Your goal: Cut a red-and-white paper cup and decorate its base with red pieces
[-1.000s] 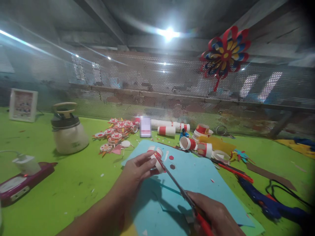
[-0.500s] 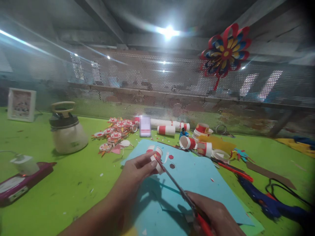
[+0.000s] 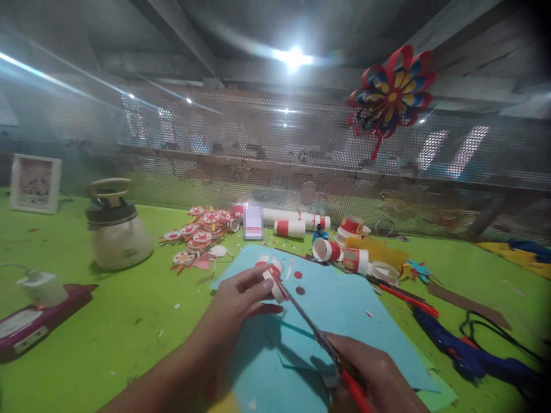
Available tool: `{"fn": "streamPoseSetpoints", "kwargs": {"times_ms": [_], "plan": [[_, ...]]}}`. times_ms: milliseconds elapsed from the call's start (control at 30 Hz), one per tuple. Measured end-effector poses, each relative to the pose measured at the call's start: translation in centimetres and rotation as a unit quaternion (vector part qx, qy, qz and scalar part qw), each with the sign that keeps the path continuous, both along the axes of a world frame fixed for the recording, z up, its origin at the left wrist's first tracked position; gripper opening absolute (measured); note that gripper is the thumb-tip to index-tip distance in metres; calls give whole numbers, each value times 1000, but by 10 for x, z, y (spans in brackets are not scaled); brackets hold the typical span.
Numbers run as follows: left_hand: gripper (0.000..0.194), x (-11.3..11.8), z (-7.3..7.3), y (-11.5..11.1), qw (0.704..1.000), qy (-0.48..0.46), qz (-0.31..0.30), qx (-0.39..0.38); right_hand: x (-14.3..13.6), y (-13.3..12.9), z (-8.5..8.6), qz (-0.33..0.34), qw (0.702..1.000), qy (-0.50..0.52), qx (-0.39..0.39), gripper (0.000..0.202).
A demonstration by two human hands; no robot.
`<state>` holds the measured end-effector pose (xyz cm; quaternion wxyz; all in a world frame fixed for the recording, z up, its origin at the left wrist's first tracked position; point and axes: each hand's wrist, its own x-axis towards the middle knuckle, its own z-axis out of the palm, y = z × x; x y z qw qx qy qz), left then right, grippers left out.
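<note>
My left hand (image 3: 241, 298) pinches a small red-and-white piece of paper cup (image 3: 274, 287) between thumb and fingers, above blue paper sheets (image 3: 344, 310). In my right hand (image 3: 370, 367) is a pair of scissors (image 3: 307, 318) with red handles. Its blades point up and left, their tips at the edge of the cup piece. Just behind the left hand lie other red-and-white cup pieces (image 3: 275, 265), partly hidden by it. Beside them on the blue paper are a red hexagon (image 3: 298, 275), a dark hexagon (image 3: 300, 291) and a thin white strip.
Paper cups (image 3: 327, 250) lie at the back, near a pile of red-and-white paper discs (image 3: 202, 235). A blue glue gun (image 3: 465, 350) with a black cord is at right. Left stand a kettle-like pot (image 3: 118, 235), a power strip (image 3: 47, 321) and a picture frame (image 3: 35, 183). A paper flower hangs above.
The lower fingers of my left hand have spread outward below the cup piece. The scissors stay at the piece, their blades looking closer together. The view has shifted slightly.
</note>
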<state>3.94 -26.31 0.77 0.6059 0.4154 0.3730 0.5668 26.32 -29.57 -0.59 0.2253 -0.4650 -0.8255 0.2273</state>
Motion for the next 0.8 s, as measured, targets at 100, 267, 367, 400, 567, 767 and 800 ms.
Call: {"fn": "streamPoseSetpoints", "kwargs": {"times_ms": [100,267,367,400,567,767,800], "plan": [[45,0,-1,1,1000,-7,21,-2,2,2,-2,9,1000,3,-12,26],[48,1,-5,3,1000,-12,28,-5,3,4,-4,32,999,-2,-27,31],[47,1,-4,2,1000,-10,29,-6,3,5,-4,32,998,-11,-46,27],[46,1,-4,1,1000,-10,29,-4,3,5,-4,29,998,-13,-53,25],[45,3,-3,-1,1000,-13,23,3,3,6,-7,28,998,1,-58,29],[41,0,-4,1,999,-32,13,-1,4,5,-9,28,997,0,-67,28],[42,-1,-4,1,999,-39,16,-1,4,5,-10,28,997,0,-68,28]]}}
